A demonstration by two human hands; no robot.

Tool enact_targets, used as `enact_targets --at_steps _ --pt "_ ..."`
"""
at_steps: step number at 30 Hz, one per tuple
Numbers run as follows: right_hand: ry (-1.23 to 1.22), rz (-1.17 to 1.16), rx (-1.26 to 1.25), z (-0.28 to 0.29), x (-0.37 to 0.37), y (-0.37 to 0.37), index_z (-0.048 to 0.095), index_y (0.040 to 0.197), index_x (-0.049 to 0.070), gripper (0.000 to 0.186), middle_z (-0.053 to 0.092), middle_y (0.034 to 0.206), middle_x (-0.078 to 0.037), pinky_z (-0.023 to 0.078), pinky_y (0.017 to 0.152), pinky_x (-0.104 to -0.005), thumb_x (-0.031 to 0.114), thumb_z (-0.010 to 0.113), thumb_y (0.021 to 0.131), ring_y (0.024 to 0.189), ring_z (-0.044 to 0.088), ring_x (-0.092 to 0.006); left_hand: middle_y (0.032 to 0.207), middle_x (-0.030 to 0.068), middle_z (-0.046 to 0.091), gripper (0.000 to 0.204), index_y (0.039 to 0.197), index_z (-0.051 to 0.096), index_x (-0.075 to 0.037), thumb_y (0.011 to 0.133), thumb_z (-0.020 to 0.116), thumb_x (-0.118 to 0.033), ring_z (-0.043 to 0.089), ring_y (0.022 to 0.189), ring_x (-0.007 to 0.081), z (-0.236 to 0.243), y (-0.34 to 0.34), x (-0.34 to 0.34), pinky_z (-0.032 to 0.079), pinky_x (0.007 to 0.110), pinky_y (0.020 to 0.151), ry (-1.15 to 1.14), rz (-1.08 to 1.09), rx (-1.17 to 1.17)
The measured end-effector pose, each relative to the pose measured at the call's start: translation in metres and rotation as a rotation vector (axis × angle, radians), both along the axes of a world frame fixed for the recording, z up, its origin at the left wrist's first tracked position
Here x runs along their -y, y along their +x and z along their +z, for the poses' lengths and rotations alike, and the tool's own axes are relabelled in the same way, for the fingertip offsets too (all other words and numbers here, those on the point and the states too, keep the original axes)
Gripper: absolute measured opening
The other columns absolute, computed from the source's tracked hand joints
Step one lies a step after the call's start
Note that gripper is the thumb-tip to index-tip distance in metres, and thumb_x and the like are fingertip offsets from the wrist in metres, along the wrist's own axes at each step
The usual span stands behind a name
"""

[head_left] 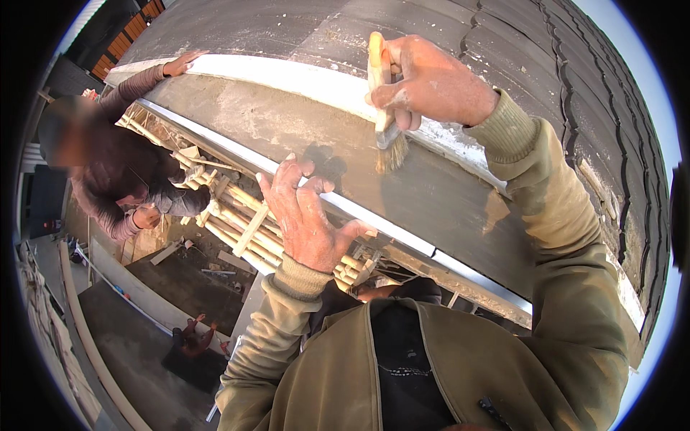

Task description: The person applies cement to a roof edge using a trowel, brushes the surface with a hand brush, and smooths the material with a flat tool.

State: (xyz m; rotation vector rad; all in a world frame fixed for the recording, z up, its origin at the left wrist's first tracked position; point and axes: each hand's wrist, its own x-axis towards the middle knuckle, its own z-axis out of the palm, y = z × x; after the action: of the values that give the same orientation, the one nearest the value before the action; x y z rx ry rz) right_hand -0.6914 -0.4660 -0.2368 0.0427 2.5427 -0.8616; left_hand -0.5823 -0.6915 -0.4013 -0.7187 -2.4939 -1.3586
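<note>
My right hand (442, 82) is closed around a paintbrush (376, 61) with a yellow handle. Its pale bristles point down and meet the wet grey mortar band (251, 118) along the roof edge. My left hand (310, 215) is spread, its fingertips lying over the shiny metal edge strip (377, 214) that borders the mortar, with the thumb stretched to the right. A white strip (287, 75) runs along the upper side of the mortar, partly behind my right hand.
Dark ribbed roof tiles (532, 65) slope up beyond the white strip. Left, a co-worker (126, 158) stands below the edge, one hand on the white strip. Bamboo poles (248, 226) form scaffolding under the edge. Far below, another person (192, 337) is near a low wall.
</note>
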Motion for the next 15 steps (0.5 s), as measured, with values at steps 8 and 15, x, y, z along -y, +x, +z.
enact_targets --at_steps 8,15 --pt "-0.607 -0.079 -0.249 -0.08 0.024 -0.023 0.064 0.099 -0.008 0.023 0.076 0.081 -0.017 0.064 0.059 -0.0315 0.011 0.076 0.093 0.067 0.077 -0.0205 0.121 0.0185 0.051 0.08 0.112 0.051 -0.005 0.069 0.092 -0.058 0.048 0.118 0.0386 -0.009 0.007 -0.001 0.034 0.059 0.104 -0.024 0.048 -0.189" --pt "-0.493 0.11 0.093 -0.077 0.054 -0.04 0.064 0.099 -0.007 0.022 0.076 0.086 -0.018 0.063 0.06 -0.0295 0.01 0.076 0.093 0.071 0.078 -0.0196 0.115 0.0131 0.052 0.078 0.108 0.055 -0.009 0.061 0.093 -0.059 0.051 0.117 0.0361 0.0 -0.002 0.002 0.029 0.06 0.11 -0.142 -0.02 -0.053"
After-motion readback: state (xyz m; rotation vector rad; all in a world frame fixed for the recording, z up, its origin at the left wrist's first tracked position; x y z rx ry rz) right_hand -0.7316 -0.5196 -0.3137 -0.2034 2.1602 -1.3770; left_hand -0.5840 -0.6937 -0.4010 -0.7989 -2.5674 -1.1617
